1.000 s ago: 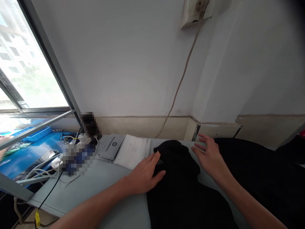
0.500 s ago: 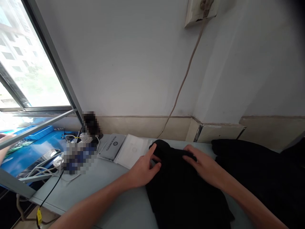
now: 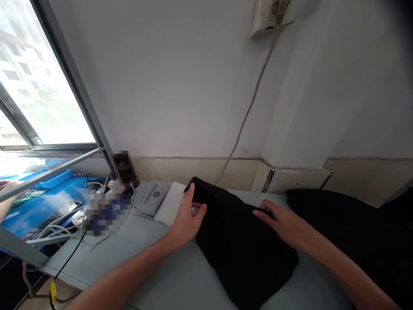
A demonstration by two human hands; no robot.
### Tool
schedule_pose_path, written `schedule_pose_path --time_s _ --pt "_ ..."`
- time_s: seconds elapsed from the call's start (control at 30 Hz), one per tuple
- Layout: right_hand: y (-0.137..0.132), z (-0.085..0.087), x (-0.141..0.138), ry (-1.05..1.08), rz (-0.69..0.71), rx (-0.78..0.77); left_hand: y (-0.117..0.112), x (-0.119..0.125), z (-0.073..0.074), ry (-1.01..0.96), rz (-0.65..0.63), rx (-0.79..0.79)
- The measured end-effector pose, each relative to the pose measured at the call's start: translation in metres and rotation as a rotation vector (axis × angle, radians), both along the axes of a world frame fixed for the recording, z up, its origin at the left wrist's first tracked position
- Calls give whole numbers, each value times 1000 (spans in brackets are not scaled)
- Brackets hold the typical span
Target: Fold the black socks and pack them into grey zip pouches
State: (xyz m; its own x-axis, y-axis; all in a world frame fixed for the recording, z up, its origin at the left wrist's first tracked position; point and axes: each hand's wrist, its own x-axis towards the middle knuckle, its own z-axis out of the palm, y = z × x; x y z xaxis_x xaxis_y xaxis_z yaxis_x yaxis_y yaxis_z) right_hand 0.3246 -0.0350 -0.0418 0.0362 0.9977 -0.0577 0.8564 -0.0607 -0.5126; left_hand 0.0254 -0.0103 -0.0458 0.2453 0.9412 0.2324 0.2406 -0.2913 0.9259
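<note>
Left hand (image 3: 187,220): closed in a pinch, thumb against fingers, on the far left corner of the black garment (image 3: 240,247); corner lifted slightly off the surface.

Right hand (image 3: 281,222): laid on the garment's far right edge, fingers stretched toward the left. Whether it grips the cloth or only presses on it cannot be told.

Black garment: folded into a rough rectangle, lying between both forearms on the grey table (image 3: 138,258), skewed so that its near corner points right.

Second black cloth (image 3: 351,232): spread on the table to the right, just beside the right forearm.

White packet (image 3: 167,206): flat on the table, partly behind the left hand.

Grey pouch (image 3: 151,199): printed lettering, touching the packet's left side.

Cables and chargers (image 3: 77,219): tangled at the table's left end, part blurred.

Wall socket (image 3: 269,17): high on the wall, with a cord (image 3: 248,110) running down to behind the garment.

Window frame (image 3: 71,82): at left.

Another person's hand (image 3: 5,189): at the left edge, above a blue surface (image 3: 38,206).
</note>
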Motion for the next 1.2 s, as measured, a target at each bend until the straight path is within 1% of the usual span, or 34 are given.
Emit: schedule_pose_path --time_s 0.07,0.17,0.27,0.33,0.43,0.5,0.53,0.57,0.63,0.7,0.73,0.83,0.9,0.93,1.0,1.03,1.07,1.1,1.13,1.2 --pt "-1 5 4 -12 -27 -21 6 0 -3 -114 -16 -40" --pt "-5 9 13 -60 -39 -43 13 1 -3 -263 -56 -150" --pt "-7 7 20 -132 4 -9 17 0 2 -359 -55 -312" --pt "-8 4 20 -110 32 6 18 -1 7 -390 -47 -438" --pt "-11 8 7 -29 75 84 18 -5 13 -425 -59 -555" --pt "-16 16 -9 -10 152 139 17 -7 15 -424 -77 -575" --pt "-20 22 -18 2 215 137 17 -8 16 -411 -87 -578" --pt "-25 27 -27 29 285 108 17 -9 17 -388 -99 -579" --pt "-35 34 -44 88 403 -29 16 -10 18 -316 -124 -577" --pt "-44 36 -55 99 476 -158 14 -11 18 -235 -144 -582" --pt "-48 34 -58 91 495 -188 14 -11 19 -202 -152 -593" --pt "-56 31 -58 93 516 -189 12 -12 20 -139 -169 -628" --pt "-58 36 -56 146 540 -232 12 -12 20 -125 -185 -633" --pt "-59 40 -55 194 579 -297 12 -12 19 -123 -195 -639" --pt "-58 49 -54 335 682 -482 12 -12 18 -118 -204 -657" --pt "-56 51 -53 412 708 -548 12 -12 17 -108 -202 -664" --pt "-53 51 -53 462 694 -553 12 -12 16 -91 -200 -666" --pt "-49 49 -52 466 630 -481 11 -12 16 -69 -205 -660" --pt "-44 43 -52 421 519 -336 11 -13 16 -44 -221 -645" --pt "-33 27 -50 228 243 19 9 -13 17 4 -276 -607"
